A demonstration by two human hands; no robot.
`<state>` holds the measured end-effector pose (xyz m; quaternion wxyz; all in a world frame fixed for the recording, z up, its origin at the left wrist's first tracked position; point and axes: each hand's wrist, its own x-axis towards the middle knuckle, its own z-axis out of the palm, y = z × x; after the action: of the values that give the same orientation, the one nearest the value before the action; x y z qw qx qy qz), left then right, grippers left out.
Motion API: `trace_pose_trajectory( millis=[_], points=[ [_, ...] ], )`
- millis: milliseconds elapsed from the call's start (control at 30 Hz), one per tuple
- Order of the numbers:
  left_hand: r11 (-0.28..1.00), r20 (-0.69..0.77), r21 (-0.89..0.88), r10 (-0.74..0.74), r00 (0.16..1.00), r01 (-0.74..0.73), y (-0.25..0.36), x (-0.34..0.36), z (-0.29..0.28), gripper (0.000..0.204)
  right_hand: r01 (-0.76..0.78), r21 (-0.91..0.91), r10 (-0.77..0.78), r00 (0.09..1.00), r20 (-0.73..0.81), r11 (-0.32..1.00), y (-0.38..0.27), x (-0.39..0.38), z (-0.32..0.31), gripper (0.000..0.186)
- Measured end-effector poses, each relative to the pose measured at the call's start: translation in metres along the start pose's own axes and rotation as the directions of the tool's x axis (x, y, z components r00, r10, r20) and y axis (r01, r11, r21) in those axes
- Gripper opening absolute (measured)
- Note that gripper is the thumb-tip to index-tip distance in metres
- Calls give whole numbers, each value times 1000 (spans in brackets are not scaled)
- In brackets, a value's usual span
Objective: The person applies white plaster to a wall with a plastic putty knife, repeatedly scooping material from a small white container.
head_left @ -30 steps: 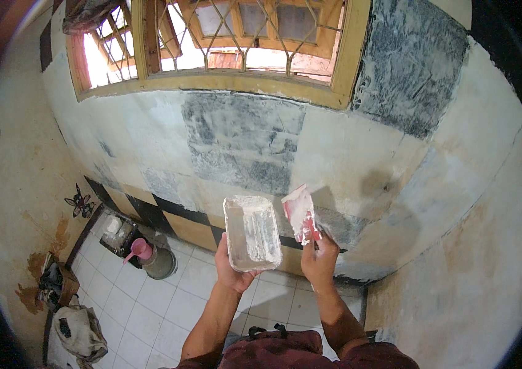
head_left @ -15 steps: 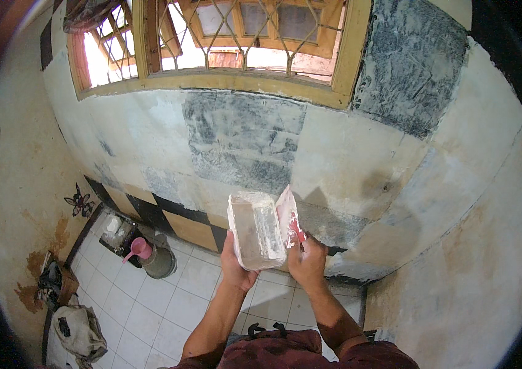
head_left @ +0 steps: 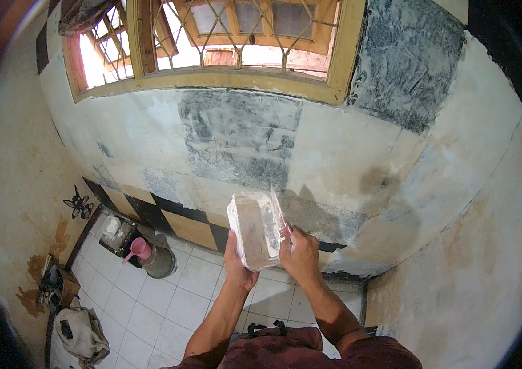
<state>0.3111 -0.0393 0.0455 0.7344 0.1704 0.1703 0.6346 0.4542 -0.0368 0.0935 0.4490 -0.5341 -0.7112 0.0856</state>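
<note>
Plaster coats the rectangular white tray [head_left: 253, 237] that my left hand [head_left: 237, 265] grips from below, fingers curled shut around its lower end, in front of the patched wall [head_left: 335, 154]. My right hand [head_left: 301, 255] is closed on a scraper [head_left: 278, 215], its blade edge touching the tray's right rim. Down on the tiled floor [head_left: 193, 289] a pink scoop [head_left: 138, 249] sits by a grey bucket [head_left: 161, 263].

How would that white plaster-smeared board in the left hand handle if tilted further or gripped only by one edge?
The board looks flat and keeps its shape while the left hand supports it from below, so probably stiff. Its face is coated in wet-looking white paste, so likely slippery and heavier than it seems. The right hand presses a scraper against its edge; tilting further might let paste slide off.
</note>
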Motion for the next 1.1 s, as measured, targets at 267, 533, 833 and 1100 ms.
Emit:
trace_pose_trajectory(
  millis=[267, 533, 833, 1100],
  points=[
    [1000, 1, -5, 30, 1000, -30, -1, -1, -1, 63, -52, -3, 52, 997, 50, 999, -2, 5, 2, 23],
    [998, -26, 53, 28, 999, -26, 5, -1, 16, 63, -210, -79, 222, 956, 194, 975, 12, -2, 9, 26],
    [982, 85, -159, -93, 992, 106, 16, 0, 12, 61, -531, 365, 502, 846, 179, 765, 40, 12, 4, 41],
    [988, 57, -109, -105, 993, 111, 24, -1, 12, 63, -533, 805, 617, 734, 285, 263, 59, 28, -4, 44]
  ],
)
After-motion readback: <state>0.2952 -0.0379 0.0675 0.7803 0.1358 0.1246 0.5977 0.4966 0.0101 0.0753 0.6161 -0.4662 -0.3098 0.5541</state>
